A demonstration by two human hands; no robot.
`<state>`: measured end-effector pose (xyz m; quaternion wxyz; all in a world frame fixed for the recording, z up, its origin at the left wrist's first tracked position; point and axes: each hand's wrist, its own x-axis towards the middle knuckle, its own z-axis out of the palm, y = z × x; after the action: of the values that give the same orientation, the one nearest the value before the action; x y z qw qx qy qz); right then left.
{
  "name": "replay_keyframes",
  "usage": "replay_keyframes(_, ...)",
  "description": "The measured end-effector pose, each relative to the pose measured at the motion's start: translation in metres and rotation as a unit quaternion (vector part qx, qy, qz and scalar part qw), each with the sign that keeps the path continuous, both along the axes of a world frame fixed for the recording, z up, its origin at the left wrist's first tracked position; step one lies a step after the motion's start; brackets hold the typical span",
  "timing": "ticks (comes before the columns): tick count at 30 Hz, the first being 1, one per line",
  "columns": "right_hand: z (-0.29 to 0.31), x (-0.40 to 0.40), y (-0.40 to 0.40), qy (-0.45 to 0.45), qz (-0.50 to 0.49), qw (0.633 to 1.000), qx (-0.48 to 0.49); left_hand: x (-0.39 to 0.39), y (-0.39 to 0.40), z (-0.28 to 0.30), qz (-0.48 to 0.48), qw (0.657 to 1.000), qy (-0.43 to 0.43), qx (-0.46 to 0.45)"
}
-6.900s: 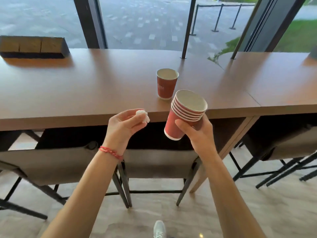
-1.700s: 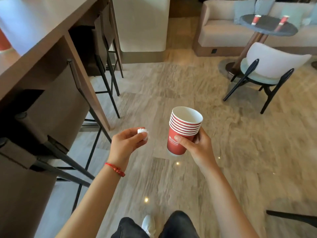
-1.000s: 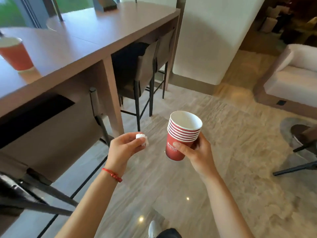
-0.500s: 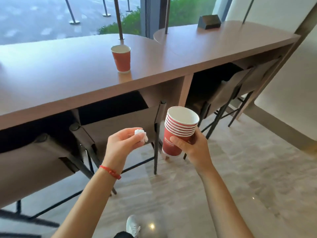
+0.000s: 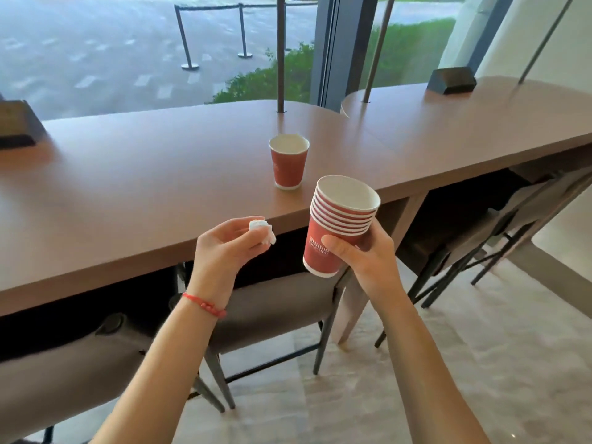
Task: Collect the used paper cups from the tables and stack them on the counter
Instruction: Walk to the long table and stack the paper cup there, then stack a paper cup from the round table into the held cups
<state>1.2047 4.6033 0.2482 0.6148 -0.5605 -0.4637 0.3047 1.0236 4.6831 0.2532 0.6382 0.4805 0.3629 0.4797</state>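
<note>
Head view — one cup (image 5: 289,165), perhaps seven stacked (image 5: 339,224).

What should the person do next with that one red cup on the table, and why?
Probably bring the stack of red paper cups in the right hand down into the lone red paper cup on the wooden table. That cup stands upright and looks empty, and the left hand already pinches a crumpled white napkin.
</note>
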Motion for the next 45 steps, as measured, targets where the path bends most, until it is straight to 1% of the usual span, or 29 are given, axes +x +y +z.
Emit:
replay_keyframes(4, 0.013, 0.009, 0.036, 0.009, -0.003, 1.000, 0.015, 0.006, 0.034, 0.007, -0.008, 1.000, -0.016, 0.003)
replay_keyframes(11, 0.041, 0.027, 0.096, 0.010, 0.019, 0.999, 0.047, 0.024, 0.081, 0.009, 0.015, 0.999, -0.029, -0.017)
replay_keyframes(18, 0.071, 0.047, 0.154, -0.012, 0.061, 0.995, 0.080, 0.040, 0.110, 0.010, 0.049, 0.998, -0.033, -0.006)
replay_keyframes(22, 0.079, 0.052, 0.181, -0.018, 0.079, 0.993, 0.091, 0.042, 0.122, 0.008, 0.066, 0.997, -0.032, -0.006)
replay_keyframes(25, 0.072, 0.051, 0.199, -0.039, 0.085, 0.992, 0.079, 0.041, 0.126, 0.005, 0.080, 0.997, -0.019, -0.006)
replay_keyframes(30, 0.039, 0.051, 0.212, -0.053, 0.091, 0.993, 0.042, 0.038, 0.132, 0.000, 0.101, 0.995, -0.014, -0.017)
replay_keyframes(35, 0.010, 0.047, 0.209, -0.059, 0.099, 0.993, 0.000, 0.036, 0.133, -0.002, 0.110, 0.994, -0.009, -0.020)
replay_keyframes(39, -0.009, 0.047, 0.209, -0.040, 0.096, 0.994, -0.016, 0.038, 0.132, -0.004, 0.113, 0.993, -0.013, -0.029)
replay_keyframes(45, -0.014, 0.044, 0.206, -0.061, 0.070, 0.996, -0.020, 0.037, 0.131, -0.004, 0.103, 0.994, -0.012, -0.027)
